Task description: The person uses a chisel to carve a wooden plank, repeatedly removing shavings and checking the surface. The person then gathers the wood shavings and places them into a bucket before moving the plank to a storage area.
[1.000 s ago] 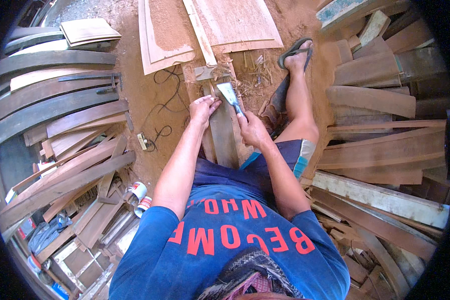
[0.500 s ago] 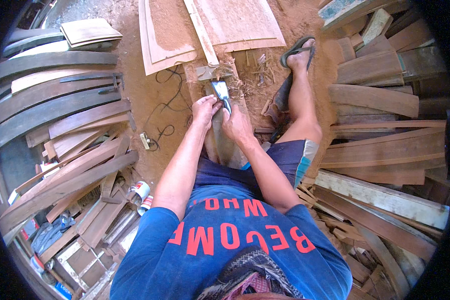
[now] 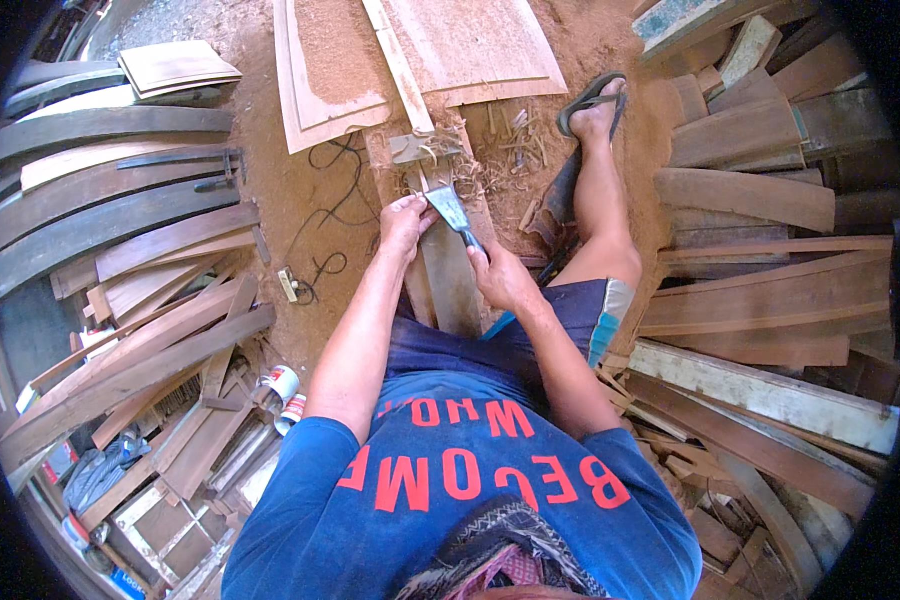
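My left hand is closed, pinching what looks like a thin pale wood piece above a long board that lies between my legs. In my right hand is the dark handle of a wide metal-bladed scraper or chisel; its blade slants up and left, close by my left fingertips. Just beyond, a small metal plate lies across the board among curly wood shavings. My left fingertips are too small to see exactly how they grip.
Pale panels with sawdust and a long batten lie ahead. Black cables cross the dusty floor at left. Stacked planks line both sides, some white cans sit lower left, and my sandalled foot is at right.
Half a second ago the bladed tool moved up and left toward my left fingers; since then my right hand has drawn back down and right with it, the blade tilting further. My left hand stays nearly still.
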Demonstrator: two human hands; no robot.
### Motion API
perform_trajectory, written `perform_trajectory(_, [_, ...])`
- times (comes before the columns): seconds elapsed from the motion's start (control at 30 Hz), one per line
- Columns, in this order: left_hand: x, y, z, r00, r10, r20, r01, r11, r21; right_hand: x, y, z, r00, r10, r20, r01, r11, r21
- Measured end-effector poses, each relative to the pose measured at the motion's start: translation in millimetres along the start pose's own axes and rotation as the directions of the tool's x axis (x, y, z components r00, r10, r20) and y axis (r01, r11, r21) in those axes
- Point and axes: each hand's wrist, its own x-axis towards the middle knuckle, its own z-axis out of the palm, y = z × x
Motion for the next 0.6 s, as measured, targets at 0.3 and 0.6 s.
perform_trajectory(0.3, [2, -5, -3, 1.000, -0.001, 0.004, 0.001, 0.999, -0.040, 3, -21, 29, 0.991, -0.024, -0.131, 0.003, 0.987, -0.161])
perform_trajectory(0.6, [1, 9, 2, 0.999, -0.031, 0.022, 0.030, 0.999, 0.026, 60, -7, 51, 0.972, -0.098, -0.213, 0.094, 0.995, -0.030])
